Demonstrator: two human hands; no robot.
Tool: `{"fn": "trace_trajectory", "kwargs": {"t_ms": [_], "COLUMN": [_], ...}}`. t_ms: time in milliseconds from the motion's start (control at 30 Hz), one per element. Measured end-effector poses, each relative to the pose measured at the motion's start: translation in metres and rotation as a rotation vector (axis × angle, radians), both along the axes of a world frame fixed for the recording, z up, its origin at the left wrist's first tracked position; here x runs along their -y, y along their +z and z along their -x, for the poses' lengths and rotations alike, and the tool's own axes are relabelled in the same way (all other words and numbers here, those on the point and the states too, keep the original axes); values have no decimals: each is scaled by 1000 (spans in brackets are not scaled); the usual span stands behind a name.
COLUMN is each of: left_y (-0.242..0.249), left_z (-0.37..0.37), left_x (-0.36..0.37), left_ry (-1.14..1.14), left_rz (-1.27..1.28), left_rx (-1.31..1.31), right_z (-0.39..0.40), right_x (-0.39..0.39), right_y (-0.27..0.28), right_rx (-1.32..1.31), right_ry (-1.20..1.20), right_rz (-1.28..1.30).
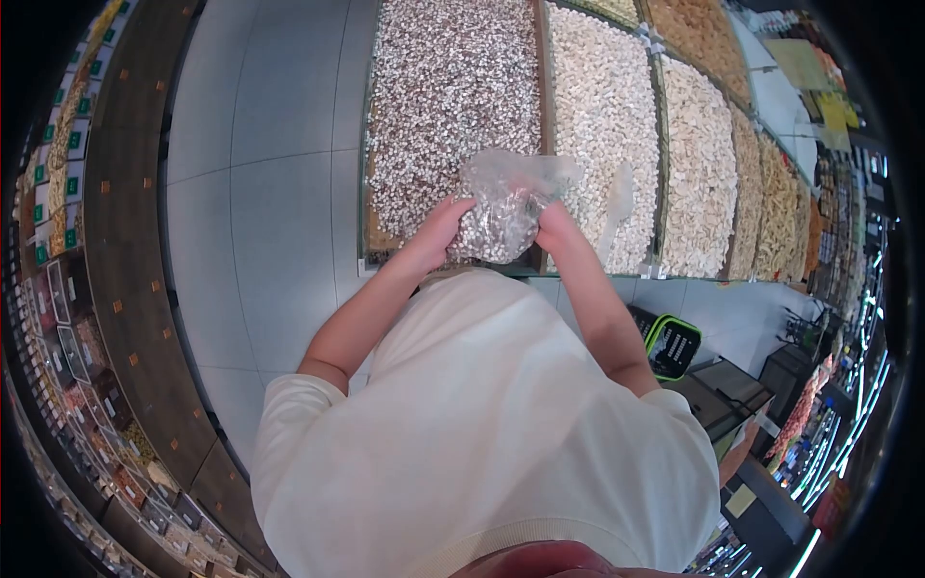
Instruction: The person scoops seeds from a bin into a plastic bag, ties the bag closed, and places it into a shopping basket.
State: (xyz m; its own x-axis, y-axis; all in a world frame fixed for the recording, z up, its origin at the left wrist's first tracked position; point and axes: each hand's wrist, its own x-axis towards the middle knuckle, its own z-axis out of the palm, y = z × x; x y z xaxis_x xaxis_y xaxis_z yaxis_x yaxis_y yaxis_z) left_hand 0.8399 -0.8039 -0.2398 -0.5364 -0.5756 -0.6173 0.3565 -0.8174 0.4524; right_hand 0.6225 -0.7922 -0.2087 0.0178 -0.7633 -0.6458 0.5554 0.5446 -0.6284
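A clear plastic bag (pixel 506 207) hangs between my two hands over the near end of a bin of dark and white mottled dried goods (pixel 453 96). My left hand (pixel 446 227) is closed on the bag's left side. On the other side, my right hand (pixel 553 225) grips its upper right edge, with some fingers hidden behind or inside the crumpled plastic. Small mottled pieces show through the lower part of the bag. To the right, a translucent scoop (pixel 618 207) lies on a bin of pale dried pieces (pixel 602 96).
More bins of pale and tan dried goods (pixel 699 164) run off to the right, split by dividers. Grey floor tiles (pixel 279 173) stretch along the left beside a dark wooden shelf edge (pixel 125 241). A black basket with a green rim (pixel 674 347) is at lower right.
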Motion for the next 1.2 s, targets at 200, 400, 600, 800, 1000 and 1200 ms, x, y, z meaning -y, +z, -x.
{"fn": "trace_trajectory", "kwargs": {"t_ms": [200,400,600,800,1000,1200], "left_y": [3,14,20,9,12,24], "left_z": [0,-4,1,4,7,12], "left_x": [4,10,11,10,11,24], "left_ry": [-6,-2,12,-42,-1,15], "left_rz": [45,39,80,42,42,99], "left_rx": [41,-10,16,-10,-22,-25], "right_z": [1,2,2,3,4,5], "right_x": [7,15,15,11,14,23], "right_y": [6,7,11,4,7,28], "right_rx": [-23,17,-20,-8,-37,-97], "right_ry": [-11,3,-24,-60,-30,-61], "right_rz": [-43,-20,-59,-105,-74,8]}}
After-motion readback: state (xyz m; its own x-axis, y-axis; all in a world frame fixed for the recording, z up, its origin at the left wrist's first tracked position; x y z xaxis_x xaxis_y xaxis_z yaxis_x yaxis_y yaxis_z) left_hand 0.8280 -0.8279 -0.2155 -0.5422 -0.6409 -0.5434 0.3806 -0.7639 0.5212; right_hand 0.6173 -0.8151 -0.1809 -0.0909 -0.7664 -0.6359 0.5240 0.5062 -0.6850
